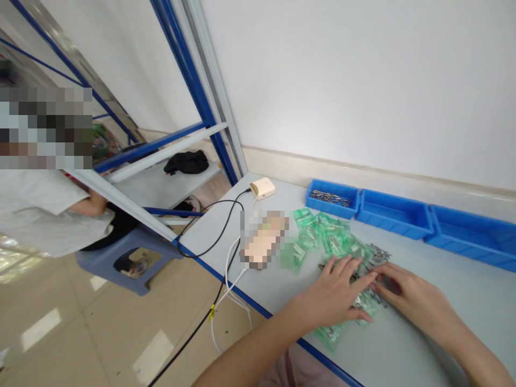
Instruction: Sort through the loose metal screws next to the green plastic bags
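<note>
My left hand (pixel 336 293) lies flat with its fingers spread on a heap of small green plastic bags (pixel 328 236) that hold metal screws. My right hand (pixel 407 293) rests beside it on the grey table (pixel 423 344), fingers curled over loose dark screws (pixel 379 252) and a bag; what it grips is hidden. One green bag (pixel 330 334) lies near the table's front edge, under my left wrist.
Three blue bins line the wall: the left one (pixel 332 198) holds screws, the others (pixel 397 214) (pixel 473 234) look bare. A white charger (pixel 263 188) with black and white cables (pixel 217 236) sits at the table's left end. A seated person (pixel 48 209) is beyond a blue shelf frame (pixel 193 80).
</note>
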A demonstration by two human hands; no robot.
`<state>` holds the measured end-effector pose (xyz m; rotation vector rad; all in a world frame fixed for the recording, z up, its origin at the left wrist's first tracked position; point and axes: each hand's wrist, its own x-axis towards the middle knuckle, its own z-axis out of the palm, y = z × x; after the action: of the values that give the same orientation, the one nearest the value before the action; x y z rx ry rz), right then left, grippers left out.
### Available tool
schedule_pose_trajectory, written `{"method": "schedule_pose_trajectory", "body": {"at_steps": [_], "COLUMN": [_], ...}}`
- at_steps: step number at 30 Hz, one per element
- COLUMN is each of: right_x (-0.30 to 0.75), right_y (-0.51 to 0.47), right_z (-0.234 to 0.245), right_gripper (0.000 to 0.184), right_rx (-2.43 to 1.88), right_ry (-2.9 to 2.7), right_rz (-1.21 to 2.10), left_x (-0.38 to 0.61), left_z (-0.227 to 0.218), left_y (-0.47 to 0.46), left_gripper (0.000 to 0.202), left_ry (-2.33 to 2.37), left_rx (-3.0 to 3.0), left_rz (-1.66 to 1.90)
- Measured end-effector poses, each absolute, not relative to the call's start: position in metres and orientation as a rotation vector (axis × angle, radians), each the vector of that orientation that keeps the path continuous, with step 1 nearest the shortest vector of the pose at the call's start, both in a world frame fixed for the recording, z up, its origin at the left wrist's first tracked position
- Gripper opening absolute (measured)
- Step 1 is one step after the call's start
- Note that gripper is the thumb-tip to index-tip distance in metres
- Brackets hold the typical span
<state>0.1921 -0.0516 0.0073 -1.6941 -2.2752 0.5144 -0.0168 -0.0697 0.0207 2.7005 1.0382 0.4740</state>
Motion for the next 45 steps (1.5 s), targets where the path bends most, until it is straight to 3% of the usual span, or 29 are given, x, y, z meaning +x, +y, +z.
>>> {"method": "schedule_pose_trajectory", "body": {"at_steps": [7,12,24,36,45], "right_x": [0.180,0.178,0.181,0.182,0.191], "right_y": [-0.053,-0.053,-0.049,-0.051,-0.054], "right_z": [0.012,0.010,0.002,0.008,0.011], "right_gripper": [0.024,0.021,0.020,0.022,0.019], "right_rx": [-1.547,-1.516,-1.454,-1.461,-1.350], "right_ry": [-2.318,-2.340,-2.310,-2.324,-2.390], "right_rz": [0.649,0.630,0.596,0.565,0.909], "left_x": [-0.040,-0.051,-0.190,-0.205,-0.215], "left_z": [0.013,0.018,0.014,0.006,0.010], "left_y": [-0.068,-0.066,-0.101,-0.112,-0.112], "left_gripper": [0.052,0.052,0.030,0.032,0.041], "left_ry": [1.140,1.224,2.102,2.113,1.963], "left_rx": [2.665,2.660,2.276,2.301,2.264], "left_rz": [0.425,0.482,0.914,0.889,0.920]}}
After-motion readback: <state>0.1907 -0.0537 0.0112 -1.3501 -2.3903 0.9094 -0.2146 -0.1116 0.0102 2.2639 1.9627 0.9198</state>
